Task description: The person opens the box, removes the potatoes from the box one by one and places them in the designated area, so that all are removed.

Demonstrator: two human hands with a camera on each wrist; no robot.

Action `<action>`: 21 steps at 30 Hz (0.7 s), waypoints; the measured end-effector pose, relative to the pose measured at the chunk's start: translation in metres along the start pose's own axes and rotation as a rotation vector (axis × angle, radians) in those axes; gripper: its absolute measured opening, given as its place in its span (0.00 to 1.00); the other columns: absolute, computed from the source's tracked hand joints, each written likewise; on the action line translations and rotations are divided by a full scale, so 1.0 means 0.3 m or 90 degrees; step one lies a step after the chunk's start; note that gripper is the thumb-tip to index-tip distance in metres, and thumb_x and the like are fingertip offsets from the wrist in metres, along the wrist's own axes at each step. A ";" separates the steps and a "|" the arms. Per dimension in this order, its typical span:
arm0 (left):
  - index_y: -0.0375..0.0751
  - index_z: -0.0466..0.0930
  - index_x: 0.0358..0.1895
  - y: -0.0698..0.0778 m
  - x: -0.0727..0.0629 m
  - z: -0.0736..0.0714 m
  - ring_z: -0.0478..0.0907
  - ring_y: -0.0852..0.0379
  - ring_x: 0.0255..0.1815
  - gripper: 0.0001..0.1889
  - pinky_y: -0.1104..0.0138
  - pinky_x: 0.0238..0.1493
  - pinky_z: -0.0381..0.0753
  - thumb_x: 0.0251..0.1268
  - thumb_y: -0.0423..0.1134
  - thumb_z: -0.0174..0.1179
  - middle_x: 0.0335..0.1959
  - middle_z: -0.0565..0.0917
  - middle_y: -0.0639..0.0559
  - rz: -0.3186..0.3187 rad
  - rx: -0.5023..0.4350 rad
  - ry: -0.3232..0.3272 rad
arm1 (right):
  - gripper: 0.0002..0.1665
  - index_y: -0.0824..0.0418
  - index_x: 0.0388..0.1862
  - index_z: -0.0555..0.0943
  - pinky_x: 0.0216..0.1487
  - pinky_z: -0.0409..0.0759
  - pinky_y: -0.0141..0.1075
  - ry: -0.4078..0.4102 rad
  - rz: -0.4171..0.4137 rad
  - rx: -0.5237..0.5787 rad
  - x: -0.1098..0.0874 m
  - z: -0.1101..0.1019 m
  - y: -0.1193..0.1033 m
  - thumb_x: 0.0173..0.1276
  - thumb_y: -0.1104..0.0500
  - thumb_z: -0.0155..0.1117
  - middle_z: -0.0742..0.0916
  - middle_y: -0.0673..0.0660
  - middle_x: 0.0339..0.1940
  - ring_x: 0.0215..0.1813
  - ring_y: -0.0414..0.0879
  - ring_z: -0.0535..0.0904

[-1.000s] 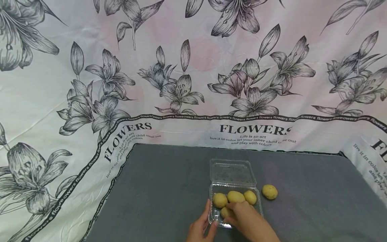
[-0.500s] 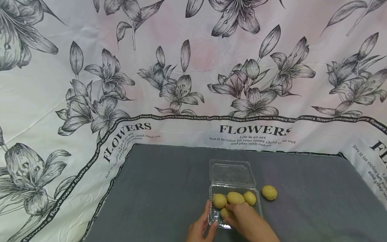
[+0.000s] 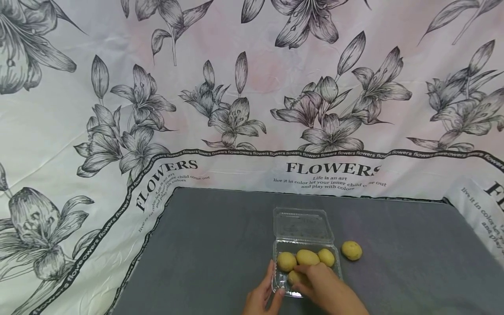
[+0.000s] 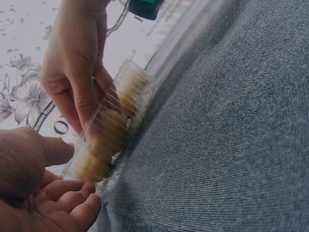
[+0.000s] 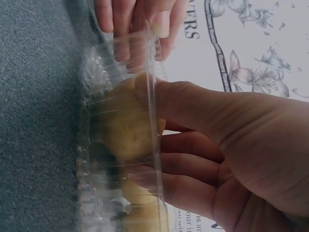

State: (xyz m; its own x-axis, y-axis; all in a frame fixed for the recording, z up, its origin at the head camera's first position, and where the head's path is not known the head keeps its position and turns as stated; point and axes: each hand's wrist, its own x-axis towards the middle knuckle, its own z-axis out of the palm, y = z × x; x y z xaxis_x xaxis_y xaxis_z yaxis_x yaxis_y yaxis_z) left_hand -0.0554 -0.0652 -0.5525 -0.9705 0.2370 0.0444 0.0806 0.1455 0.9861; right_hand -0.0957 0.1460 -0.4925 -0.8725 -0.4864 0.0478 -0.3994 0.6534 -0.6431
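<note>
A clear plastic clamshell box (image 3: 274,280) stands near the front of the table with its lid (image 3: 303,225) folded back. Several yellow potatoes lie inside, including a left one (image 3: 286,261), a middle one (image 3: 307,257) and a right one (image 3: 326,257) along the back. My left hand (image 3: 260,297) holds the box by its front left corner, thumb at the front and fingers along the left wall. My right hand (image 3: 324,286) reaches into the box and grips a potato (image 5: 128,128) in the front part, thumb on its near side. The palm hides part of the box's front right.
One more potato (image 3: 351,250) lies on the table just right of the box. The dark grey tabletop (image 3: 212,245) runs back to a white flower-printed cloth (image 3: 236,173), which hangs behind and along the sides.
</note>
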 end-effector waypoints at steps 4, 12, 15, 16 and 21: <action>0.24 0.57 0.81 -0.002 -0.002 0.001 0.69 0.41 0.74 0.37 0.68 0.71 0.73 0.80 0.42 0.61 0.77 0.64 0.26 0.005 -0.002 0.000 | 0.15 0.64 0.49 0.89 0.33 0.85 0.33 0.000 -0.023 -0.003 -0.004 -0.008 0.002 0.68 0.58 0.78 0.91 0.45 0.36 0.32 0.28 0.76; 0.21 0.57 0.79 -0.008 -0.003 0.001 0.70 0.43 0.73 0.36 0.68 0.70 0.74 0.80 0.39 0.61 0.76 0.66 0.25 0.034 0.003 0.009 | 0.15 0.62 0.51 0.88 0.30 0.81 0.31 -0.012 -0.024 -0.002 -0.009 -0.022 -0.005 0.69 0.56 0.77 0.86 0.39 0.33 0.29 0.28 0.72; 0.20 0.57 0.79 -0.007 -0.003 0.001 0.70 0.41 0.73 0.36 0.67 0.70 0.74 0.80 0.38 0.61 0.76 0.65 0.24 0.037 0.002 0.008 | 0.16 0.62 0.52 0.88 0.30 0.79 0.31 -0.016 -0.023 -0.002 -0.010 -0.028 -0.010 0.70 0.56 0.77 0.84 0.37 0.31 0.28 0.28 0.71; 0.21 0.57 0.79 -0.005 -0.003 0.002 0.70 0.40 0.73 0.36 0.68 0.70 0.74 0.80 0.39 0.61 0.76 0.65 0.24 0.033 -0.001 0.008 | 0.16 0.61 0.53 0.88 0.30 0.79 0.30 -0.019 -0.020 0.001 -0.010 -0.030 -0.012 0.70 0.56 0.77 0.83 0.37 0.31 0.28 0.28 0.71; 0.25 0.56 0.81 0.009 -0.003 0.004 0.70 0.37 0.74 0.37 0.65 0.71 0.74 0.81 0.42 0.60 0.78 0.64 0.27 -0.003 -0.003 0.002 | 0.15 0.60 0.52 0.88 0.30 0.79 0.29 -0.025 -0.029 0.000 -0.010 -0.042 -0.019 0.70 0.56 0.77 0.82 0.35 0.31 0.30 0.27 0.72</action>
State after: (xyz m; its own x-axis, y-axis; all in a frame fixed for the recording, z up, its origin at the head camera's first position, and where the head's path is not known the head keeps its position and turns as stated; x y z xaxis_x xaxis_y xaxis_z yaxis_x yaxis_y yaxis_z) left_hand -0.0541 -0.0637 -0.5500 -0.9714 0.2340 0.0400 0.0749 0.1424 0.9870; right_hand -0.0945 0.1511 -0.4795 -0.8416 -0.5381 0.0474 -0.4387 0.6297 -0.6411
